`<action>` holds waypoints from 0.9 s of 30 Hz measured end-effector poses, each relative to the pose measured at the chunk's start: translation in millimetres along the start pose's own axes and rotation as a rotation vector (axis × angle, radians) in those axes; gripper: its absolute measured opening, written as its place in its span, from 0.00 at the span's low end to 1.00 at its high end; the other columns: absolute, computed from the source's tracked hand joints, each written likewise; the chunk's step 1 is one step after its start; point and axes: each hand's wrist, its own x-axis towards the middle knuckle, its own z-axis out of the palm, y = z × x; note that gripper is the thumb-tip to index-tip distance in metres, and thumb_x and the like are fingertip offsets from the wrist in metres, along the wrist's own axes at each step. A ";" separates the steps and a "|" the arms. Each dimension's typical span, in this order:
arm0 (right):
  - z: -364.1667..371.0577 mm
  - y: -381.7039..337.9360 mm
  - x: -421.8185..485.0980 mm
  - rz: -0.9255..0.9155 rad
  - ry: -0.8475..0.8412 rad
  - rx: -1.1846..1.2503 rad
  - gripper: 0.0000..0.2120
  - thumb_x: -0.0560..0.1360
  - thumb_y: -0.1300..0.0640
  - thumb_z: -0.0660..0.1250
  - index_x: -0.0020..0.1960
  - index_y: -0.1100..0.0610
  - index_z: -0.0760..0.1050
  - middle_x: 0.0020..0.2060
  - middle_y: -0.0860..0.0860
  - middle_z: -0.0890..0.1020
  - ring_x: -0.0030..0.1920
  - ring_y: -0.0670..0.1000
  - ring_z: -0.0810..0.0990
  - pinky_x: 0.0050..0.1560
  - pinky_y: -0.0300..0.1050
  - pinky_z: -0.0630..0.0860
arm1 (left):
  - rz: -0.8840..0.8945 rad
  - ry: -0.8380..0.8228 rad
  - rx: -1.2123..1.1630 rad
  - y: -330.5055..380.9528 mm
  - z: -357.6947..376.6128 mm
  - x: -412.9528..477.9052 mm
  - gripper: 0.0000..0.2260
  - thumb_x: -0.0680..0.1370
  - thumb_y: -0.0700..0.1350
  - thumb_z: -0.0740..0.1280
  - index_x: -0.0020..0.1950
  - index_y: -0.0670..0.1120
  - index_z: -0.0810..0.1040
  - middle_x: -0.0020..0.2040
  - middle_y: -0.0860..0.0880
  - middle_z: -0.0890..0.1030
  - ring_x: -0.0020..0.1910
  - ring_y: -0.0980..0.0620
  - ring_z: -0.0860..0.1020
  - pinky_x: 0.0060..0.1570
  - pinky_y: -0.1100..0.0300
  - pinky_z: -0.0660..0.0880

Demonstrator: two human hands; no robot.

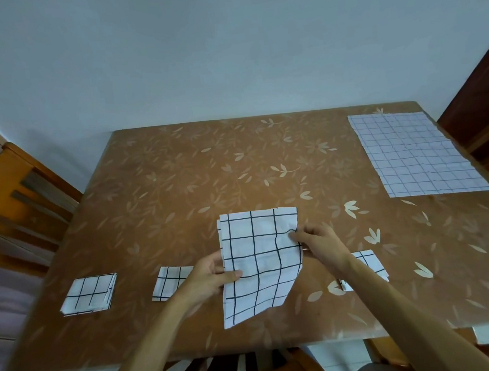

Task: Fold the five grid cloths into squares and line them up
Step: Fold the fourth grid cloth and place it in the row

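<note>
Wooden chair back (306, 367) nearest, below the front edge of the worktop (178, 188), between the two forearms. Both forearms reach forward over that edge and converge on the middle front.

Edges and room:
- Wide bare stretch of leaf-patterned surface across centre and far left.
- Far right corner taken by an unfolded grid cloth (412, 153), lying flat, its right side close to the worktop's right edge.
- Front row near the front edge: first folded square (90, 293) at left; second folded square (169, 282) near it, apart; third folded square (369, 258) at right, partly hidden under the right forearm.
- Second chair (4, 188) beside the left edge.

Hands:
- Left hand (215, 272) curled on the left border of a partly folded grid cloth (258, 261), thumb on top, fingers beneath; wrist overlaps the right corner of the second square.
- Right hand (319, 239) pinches the right border higher up, fingertips closed on the fabric, small crease at the grip.
- Held cloth sits between the second and third squares, lower corner loose and slanting toward the front edge. Cannot tell whether its top edge rests on the surface.
</note>
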 end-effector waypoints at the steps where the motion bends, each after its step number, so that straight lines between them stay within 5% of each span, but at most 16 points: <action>1: -0.3 -2.4 -2.1 -0.019 -0.009 0.010 0.06 0.77 0.59 0.70 0.45 0.62 0.82 0.46 0.58 0.87 0.48 0.58 0.86 0.49 0.49 0.84 | -0.009 -0.002 -0.011 -0.1 0.0 -0.9 0.19 0.77 0.36 0.70 0.66 0.49 0.76 0.57 0.49 0.85 0.57 0.49 0.83 0.57 0.50 0.80; 5: -1.5 -8.1 -8.3 -0.051 -0.033 -0.006 0.14 0.75 0.54 0.74 0.33 0.58 0.76 0.32 0.50 0.85 0.35 0.49 0.84 0.37 0.40 0.80 | -0.040 -0.003 -0.002 -5.0 -0.4 -1.4 0.20 0.77 0.37 0.71 0.67 0.49 0.75 0.56 0.47 0.85 0.56 0.47 0.84 0.58 0.45 0.79; 9: -0.2 -6.4 -9.0 -0.047 -0.050 -0.078 0.19 0.74 0.46 0.74 0.36 0.62 0.78 0.33 0.52 0.85 0.36 0.52 0.85 0.38 0.43 0.79 | -0.070 0.034 -0.006 -6.4 2.8 1.4 0.27 0.76 0.43 0.72 0.74 0.50 0.69 0.58 0.48 0.84 0.57 0.48 0.82 0.60 0.45 0.78; 13: 6.9 -4.1 -11.8 -0.189 -0.084 -0.308 0.23 0.72 0.45 0.75 0.32 0.56 0.67 0.25 0.47 0.67 0.27 0.45 0.65 0.30 0.37 0.65 | 0.132 0.311 0.315 11.9 13.2 10.7 0.40 0.74 0.59 0.72 0.80 0.58 0.54 0.65 0.62 0.70 0.67 0.58 0.70 0.64 0.57 0.68; 16: 16.4 -7.9 -14.7 -0.311 -0.160 -0.444 0.22 0.70 0.44 0.77 0.32 0.55 0.69 0.26 0.46 0.70 0.29 0.46 0.69 0.33 0.41 0.68 | 0.388 0.193 0.478 45.8 21.9 18.9 0.30 0.75 0.60 0.70 0.75 0.60 0.65 0.70 0.61 0.71 0.68 0.61 0.71 0.66 0.57 0.67; 20: 24.8 -21.8 -16.5 -0.486 -0.199 -0.614 0.20 0.72 0.44 0.75 0.36 0.57 0.72 0.28 0.47 0.68 0.31 0.46 0.66 0.34 0.41 0.66 | 0.402 -0.044 0.609 77.1 28.7 32.0 0.13 0.74 0.57 0.73 0.56 0.54 0.83 0.55 0.52 0.84 0.50 0.63 0.78 0.57 0.55 0.75; 23: 24.6 -28.0 -16.4 -0.555 -0.148 -0.676 0.24 0.73 0.44 0.74 0.36 0.62 0.70 0.29 0.47 0.65 0.31 0.46 0.63 0.34 0.40 0.62 | 0.392 0.029 0.482 76.4 24.1 35.3 0.14 0.68 0.59 0.75 0.45 0.49 0.84 0.53 0.40 0.84 0.53 0.49 0.83 0.62 0.44 0.76; 27: 11.9 -26.2 -15.6 -0.498 -0.098 -0.698 0.25 0.74 0.41 0.72 0.37 0.64 0.73 0.27 0.53 0.70 0.29 0.46 0.65 0.32 0.39 0.63 | 0.428 0.163 0.368 68.5 10.4 34.4 0.10 0.71 0.46 0.77 0.42 0.40 0.82 0.45 0.49 0.87 0.49 0.56 0.85 0.53 0.60 0.80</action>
